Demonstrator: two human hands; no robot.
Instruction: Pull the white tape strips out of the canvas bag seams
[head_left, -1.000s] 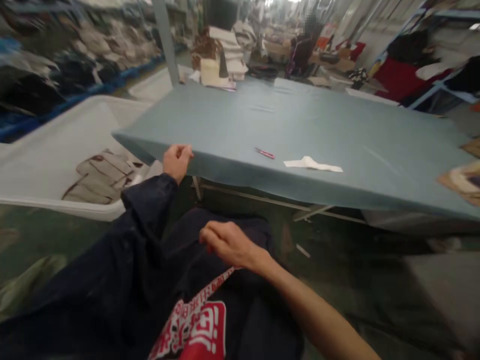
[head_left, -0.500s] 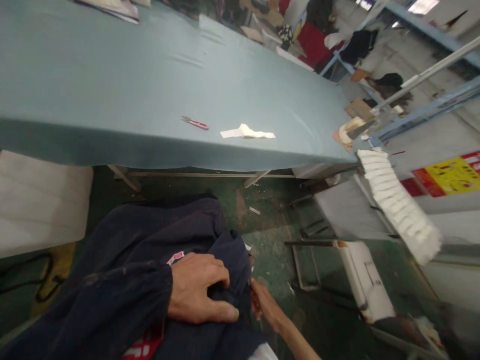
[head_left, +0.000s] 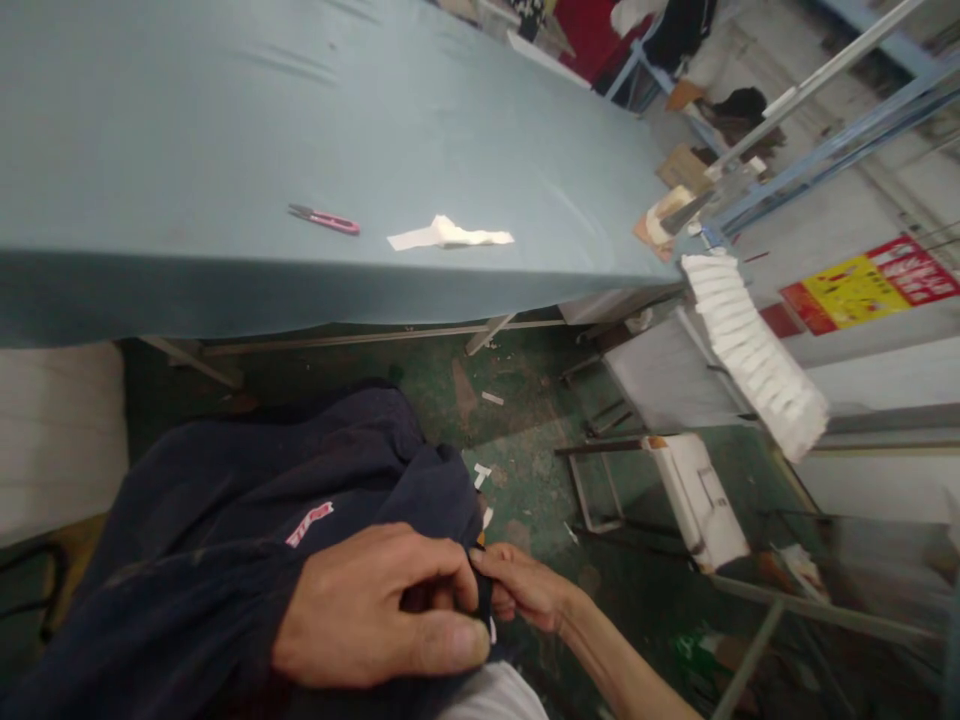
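My left hand, in a dark navy sleeve, is low in the middle with its fingers curled and thumb forward. Its fingertips are at a narrow dark strip of cloth, partly hidden. From the right, with forearm bare, my right hand pinches that strip between thumb and fingers. The two hands nearly meet there. Behind them a navy garment with a small red and white label bulges over the lower left. White cloth shows below the hands.
A table with a blue-green cover spans the front. Thread snips and a cream fabric strip lie near its edge. To the right are a white padded seat and a stack of folded white pieces. Scraps litter the green floor.
My right hand has come up and left to my left hand, and the dark strip now shows in its pinch. The view has shifted, so the table things appear further left and higher.
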